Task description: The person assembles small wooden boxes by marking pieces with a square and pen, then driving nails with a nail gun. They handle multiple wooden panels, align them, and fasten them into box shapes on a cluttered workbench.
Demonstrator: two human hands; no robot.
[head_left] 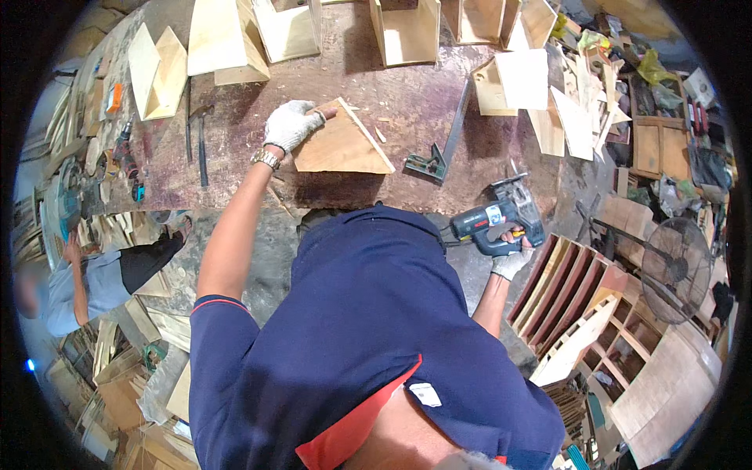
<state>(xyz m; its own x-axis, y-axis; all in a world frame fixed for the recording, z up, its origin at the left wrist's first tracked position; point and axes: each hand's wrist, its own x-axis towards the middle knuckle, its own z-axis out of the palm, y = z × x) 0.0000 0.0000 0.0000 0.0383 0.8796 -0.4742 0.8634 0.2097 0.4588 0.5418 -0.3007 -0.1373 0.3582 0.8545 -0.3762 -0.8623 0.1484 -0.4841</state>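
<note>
My left hand, in a white knit glove with bare fingertips, grips the upper left edge of a slant-cut wooden piece at the table's near side. One of its fingers reaches over the wood; the rest are partly hidden. Off the table's near right edge, my right hand, gloved alike, is wrapped round the handle of a dark blue cordless jigsaw. The saw's blade end points away from me, apart from the wood. Between the two lies a combination square with a long dark blade.
Several V-shaped and box-like wooden assemblies line the table's far side. Hammer and drill lie at left. Pale offcuts pile up at right, above a standing fan. Another person works at far left.
</note>
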